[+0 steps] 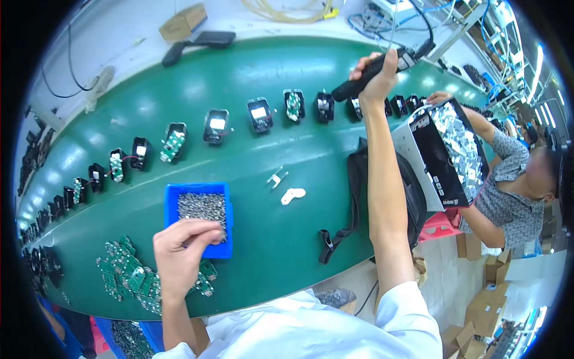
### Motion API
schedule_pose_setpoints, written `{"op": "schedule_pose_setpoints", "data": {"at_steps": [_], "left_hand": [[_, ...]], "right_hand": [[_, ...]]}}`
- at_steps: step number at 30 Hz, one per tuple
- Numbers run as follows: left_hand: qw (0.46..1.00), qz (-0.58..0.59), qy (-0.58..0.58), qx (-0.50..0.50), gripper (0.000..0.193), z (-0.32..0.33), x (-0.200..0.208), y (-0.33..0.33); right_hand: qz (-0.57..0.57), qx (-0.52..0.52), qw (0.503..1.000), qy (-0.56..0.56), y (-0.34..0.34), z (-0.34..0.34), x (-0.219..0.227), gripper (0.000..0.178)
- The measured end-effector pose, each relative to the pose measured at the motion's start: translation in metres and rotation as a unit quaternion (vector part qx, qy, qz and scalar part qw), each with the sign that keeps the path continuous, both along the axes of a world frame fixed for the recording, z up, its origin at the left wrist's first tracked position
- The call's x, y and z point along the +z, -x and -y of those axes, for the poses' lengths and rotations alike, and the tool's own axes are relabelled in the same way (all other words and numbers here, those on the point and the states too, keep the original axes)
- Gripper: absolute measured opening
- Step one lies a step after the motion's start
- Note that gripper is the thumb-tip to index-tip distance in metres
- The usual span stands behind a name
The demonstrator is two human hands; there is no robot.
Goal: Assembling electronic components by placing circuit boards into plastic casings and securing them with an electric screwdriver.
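My left hand [182, 242] is over the near edge of a blue bin [173, 206]. The bin holds many small metal screws [203, 208]. Thumb and fingers are pinched together, and whatever they hold is too small to make out. Stretched out to the far right, my right hand [381, 78] is wrapped round a black electric screwdriver [351, 90] with a cable at its upper end. Below the tool runs a curved row of open black housings [324, 107], some with green circuit boards [293, 106] in them, others with white squares.
Loose circuit boards [137, 281] lie in a heap beside my left wrist. A white plastic piece [293, 195] and a small bracket-like part [277, 178] rest mid-table. A black bag [412, 197] and a carton of shiny pieces [460, 149] stand right, near a co-worker [508, 203].
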State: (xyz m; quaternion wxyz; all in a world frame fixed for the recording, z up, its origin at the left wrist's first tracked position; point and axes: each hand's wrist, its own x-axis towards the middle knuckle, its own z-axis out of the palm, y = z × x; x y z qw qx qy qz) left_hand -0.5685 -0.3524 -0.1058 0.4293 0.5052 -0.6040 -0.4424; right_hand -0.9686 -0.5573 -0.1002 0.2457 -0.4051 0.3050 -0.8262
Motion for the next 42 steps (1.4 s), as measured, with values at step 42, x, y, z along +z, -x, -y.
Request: {"op": "schedule_pose_setpoints", "data": {"at_steps": [42], "left_hand": [[0.934, 0.300, 0.187, 0.047, 0.015, -0.009, -0.008, 0.032]], "right_hand": [[-0.086, -0.233, 0.968, 0.042, 0.010, -0.034, 0.044, 0.035]]}}
